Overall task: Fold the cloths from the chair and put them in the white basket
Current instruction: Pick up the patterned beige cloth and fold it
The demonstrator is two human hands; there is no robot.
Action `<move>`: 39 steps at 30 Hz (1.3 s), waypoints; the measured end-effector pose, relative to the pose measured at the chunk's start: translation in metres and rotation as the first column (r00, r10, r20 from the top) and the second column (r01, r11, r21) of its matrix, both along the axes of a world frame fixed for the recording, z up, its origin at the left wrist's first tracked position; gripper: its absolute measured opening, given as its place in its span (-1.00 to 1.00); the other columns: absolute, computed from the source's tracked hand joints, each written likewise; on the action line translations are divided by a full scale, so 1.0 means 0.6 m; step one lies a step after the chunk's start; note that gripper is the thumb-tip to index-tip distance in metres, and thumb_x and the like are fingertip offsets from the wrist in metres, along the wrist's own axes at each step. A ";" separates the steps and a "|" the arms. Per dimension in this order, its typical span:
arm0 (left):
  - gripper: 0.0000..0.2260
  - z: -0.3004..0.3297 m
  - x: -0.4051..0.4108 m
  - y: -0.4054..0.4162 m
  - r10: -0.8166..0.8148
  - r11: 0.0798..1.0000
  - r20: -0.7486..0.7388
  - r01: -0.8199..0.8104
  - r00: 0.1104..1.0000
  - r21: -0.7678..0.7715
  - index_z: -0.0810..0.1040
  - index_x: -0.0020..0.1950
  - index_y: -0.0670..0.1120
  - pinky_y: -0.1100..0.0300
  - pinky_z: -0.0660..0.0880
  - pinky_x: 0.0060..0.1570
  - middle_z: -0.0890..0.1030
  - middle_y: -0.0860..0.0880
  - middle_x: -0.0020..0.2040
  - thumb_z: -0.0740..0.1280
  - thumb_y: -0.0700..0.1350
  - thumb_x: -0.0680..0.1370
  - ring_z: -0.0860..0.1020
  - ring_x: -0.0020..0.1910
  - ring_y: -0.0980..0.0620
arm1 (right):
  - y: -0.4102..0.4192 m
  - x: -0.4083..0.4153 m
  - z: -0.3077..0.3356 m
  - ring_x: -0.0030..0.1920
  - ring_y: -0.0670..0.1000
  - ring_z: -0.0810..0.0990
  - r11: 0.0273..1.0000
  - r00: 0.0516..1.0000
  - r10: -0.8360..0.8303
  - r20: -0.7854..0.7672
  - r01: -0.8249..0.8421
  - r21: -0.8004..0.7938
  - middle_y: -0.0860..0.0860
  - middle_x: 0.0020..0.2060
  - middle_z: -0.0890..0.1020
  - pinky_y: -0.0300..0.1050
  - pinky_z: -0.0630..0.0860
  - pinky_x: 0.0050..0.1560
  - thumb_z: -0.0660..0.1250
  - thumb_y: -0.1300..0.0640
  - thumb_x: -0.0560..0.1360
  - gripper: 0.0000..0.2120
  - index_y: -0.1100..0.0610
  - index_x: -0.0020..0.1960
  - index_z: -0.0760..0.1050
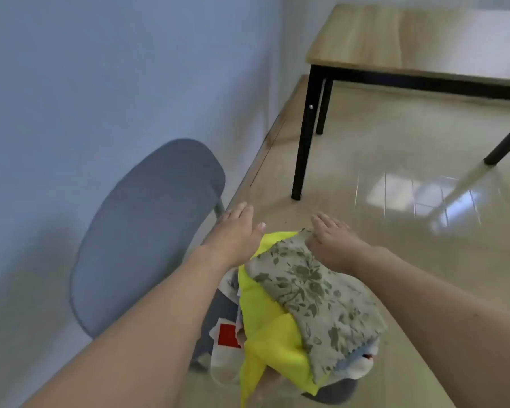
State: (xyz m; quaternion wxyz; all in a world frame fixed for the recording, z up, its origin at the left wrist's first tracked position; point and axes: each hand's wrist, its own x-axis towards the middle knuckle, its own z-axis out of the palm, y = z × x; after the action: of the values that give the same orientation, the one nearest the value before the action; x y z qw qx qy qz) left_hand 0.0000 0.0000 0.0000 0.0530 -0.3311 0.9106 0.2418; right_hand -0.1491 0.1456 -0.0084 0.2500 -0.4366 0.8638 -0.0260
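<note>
The grey chair back (147,231) rises close on the left of the piled cloths (301,304) with the wall (100,69) just behind it, while bare tiled floor (395,231) lies open to the right and ahead as far as the black legs of the table (304,128).

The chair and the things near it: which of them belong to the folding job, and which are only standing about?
For the job: grey chair, floral cloth, yellow cloth, white and red cloth.
Only standing about: wooden table.

Glossy tiled floor (395,178), wood-look table (395,33), matt floral cloth (312,293).
</note>
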 end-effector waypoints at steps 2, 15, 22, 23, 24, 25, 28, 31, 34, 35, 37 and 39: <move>-0.48 -0.058 -0.002 0.006 -0.005 1.000 0.001 0.005 1.000 0.029 0.13 0.55 -0.13 -0.02 0.10 0.48 0.14 -0.09 0.56 0.03 0.09 0.65 0.09 0.53 -0.06 | 0.000 -0.004 -0.054 0.55 0.05 -0.12 0.998 0.999 -0.048 0.019 0.049 -0.035 0.05 0.56 -0.09 -0.04 -0.14 0.51 -0.06 -0.05 0.64 -0.43 0.12 0.57 -0.13; -0.78 -0.211 -0.062 -0.009 0.064 0.994 0.093 -0.072 0.994 0.084 0.53 0.01 -0.11 0.17 0.39 -0.24 0.50 -0.06 -0.08 0.24 0.02 0.55 0.47 -0.17 -0.02 | -0.053 -0.083 -0.212 0.43 0.11 0.30 0.966 0.990 -0.108 0.087 0.126 -0.225 0.05 0.46 0.32 -0.04 0.25 0.40 0.05 0.26 0.59 -0.49 -0.01 0.50 0.20; -0.89 -0.210 -0.059 -0.001 0.099 0.985 -0.200 -0.068 0.975 0.157 0.56 -0.02 -0.14 0.08 0.52 -0.19 0.60 -0.13 -0.10 0.32 -0.14 0.51 0.58 -0.12 -0.09 | -0.081 -0.073 -0.215 0.41 0.03 0.33 0.973 0.996 0.074 0.040 -0.063 -0.223 -0.10 0.37 0.43 -0.02 0.19 0.47 0.16 0.25 0.49 -0.40 -0.13 0.48 0.23; -0.92 -0.206 -0.058 0.001 0.094 0.982 -0.246 -0.049 0.965 0.184 0.56 -0.04 -0.12 0.03 0.55 -0.12 0.62 -0.16 -0.06 0.32 -0.14 0.52 0.60 -0.07 -0.11 | -0.085 -0.072 -0.213 0.39 0.05 0.33 0.974 0.997 0.079 0.017 -0.074 -0.214 -0.09 0.34 0.45 0.01 0.20 0.46 0.17 0.22 0.46 -0.38 -0.19 0.45 0.24; -0.96 -0.201 -0.057 0.003 0.084 0.977 -0.286 -0.023 0.954 0.213 0.55 -0.07 -0.09 0.00 0.57 -0.07 0.63 -0.18 -0.03 0.33 -0.15 0.52 0.61 -0.04 -0.13 | -0.088 -0.073 -0.212 0.38 0.08 0.31 0.978 0.997 0.079 -0.015 -0.080 -0.191 -0.05 0.31 0.45 0.07 0.21 0.45 0.17 0.17 0.41 -0.37 -0.26 0.42 0.26; -0.99 -0.196 -0.056 0.005 0.076 0.972 -0.316 0.001 0.946 0.237 0.54 -0.08 -0.08 -0.03 0.57 -0.04 0.63 -0.19 -0.02 0.32 -0.16 0.52 0.61 -0.02 -0.15 | -0.090 -0.074 -0.210 0.37 0.13 0.28 0.984 0.996 0.074 -0.054 -0.082 -0.157 0.00 0.28 0.44 0.15 0.21 0.42 0.18 0.11 0.35 -0.38 -0.32 0.36 0.30; -0.96 -0.188 -0.055 0.004 0.095 0.964 -0.384 0.012 0.919 0.267 0.54 -0.07 -0.12 -0.04 0.56 -0.07 0.60 -0.22 -0.08 0.30 -0.20 0.52 0.59 -0.09 -0.18 | -0.087 -0.086 -0.204 0.27 0.15 0.27 0.986 0.987 0.071 -0.145 -0.091 -0.141 0.01 0.05 0.48 0.12 0.22 0.30 0.22 0.02 0.29 -0.68 -0.17 0.01 0.52; -0.92 -0.176 -0.051 0.001 0.152 0.952 -0.402 -0.025 0.903 0.304 0.51 -0.14 -0.09 0.06 0.48 -0.18 0.54 -0.16 -0.16 0.27 -0.24 0.51 0.52 -0.19 -0.10 | -0.065 -0.086 -0.174 0.15 0.06 0.34 0.966 0.952 0.088 -0.294 -0.154 -0.208 -0.01 -0.13 0.55 -0.03 0.14 0.16 0.30 -0.01 0.42 -0.87 -0.01 -0.27 0.45; -0.84 -0.153 -0.037 0.009 0.216 0.947 -0.414 -0.086 0.884 0.310 0.45 -0.24 -0.04 0.20 0.40 -0.32 0.49 -0.08 -0.24 0.27 -0.27 0.49 0.46 -0.24 -0.02 | -0.030 -0.080 -0.129 0.10 0.03 0.41 0.959 0.910 0.087 -0.405 -0.187 -0.215 0.00 -0.13 0.58 -0.03 0.14 0.24 0.29 -0.08 0.48 -0.78 -0.02 -0.27 0.40; -0.83 -0.143 -0.031 0.014 0.244 0.942 -0.421 -0.109 0.874 0.318 0.44 -0.26 -0.05 0.21 0.35 -0.36 0.46 -0.06 -0.26 0.27 -0.27 0.48 0.43 -0.27 0.00 | -0.018 -0.076 -0.112 0.08 0.03 0.44 0.956 0.892 0.095 -0.443 -0.206 -0.210 -0.01 -0.13 0.59 -0.02 0.13 0.28 0.28 -0.08 0.49 -0.80 0.00 -0.23 0.41; -0.86 -0.118 -0.014 0.031 0.281 0.937 -0.431 -0.148 0.857 0.317 0.46 -0.26 -0.08 0.21 0.31 -0.39 0.45 -0.06 -0.28 0.26 -0.26 0.48 0.40 -0.29 0.00 | 0.008 -0.062 -0.075 -0.01 0.03 0.51 0.949 0.863 0.126 -0.489 -0.249 -0.195 -0.04 -0.18 0.56 -0.04 0.16 0.33 0.28 -0.05 0.51 -0.83 0.03 -0.16 0.44; -0.91 -0.088 0.008 0.056 0.292 0.940 -0.461 -0.161 0.838 0.302 0.48 -0.23 -0.11 0.20 0.31 -0.34 0.44 -0.08 -0.27 0.24 -0.24 0.47 0.39 -0.28 -0.01 | 0.037 -0.041 -0.035 -0.04 0.03 0.52 0.945 0.877 0.146 -0.459 -0.261 -0.198 -0.05 -0.18 0.56 -0.12 0.27 0.21 0.27 0.01 0.52 -0.89 0.04 -0.10 0.47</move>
State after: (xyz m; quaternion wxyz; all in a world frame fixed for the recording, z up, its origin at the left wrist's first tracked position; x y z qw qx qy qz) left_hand 0.0046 0.0334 -0.0525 -0.1720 -0.3537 0.8089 0.4371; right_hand -0.1735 0.1677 -0.0296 -0.0071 -0.5484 0.8361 -0.0106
